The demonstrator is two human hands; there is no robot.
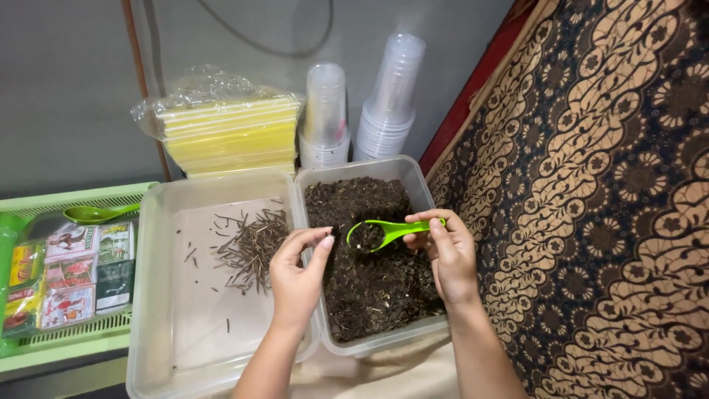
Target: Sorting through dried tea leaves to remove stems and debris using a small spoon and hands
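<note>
Right hand (450, 255) grips the scoop (384, 234), handle pointing right, bowl over the leaves (369, 284); left hand (297, 270), pinched empty, hovers beside its bowl.

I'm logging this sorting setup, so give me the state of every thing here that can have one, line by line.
Right hand: gripping the green scoop's handle.
Green scoop: loaded with dark leaves, over the full tub.
Left hand: fingers pinched, beside the scoop.
Right tub: lidless, full of dark leaves.
Left tub: lidless, nearly bare, a small pile of stems.
Clear cups: stacked, upside down.
Green spoon: lying unused in the green basket.
</note>
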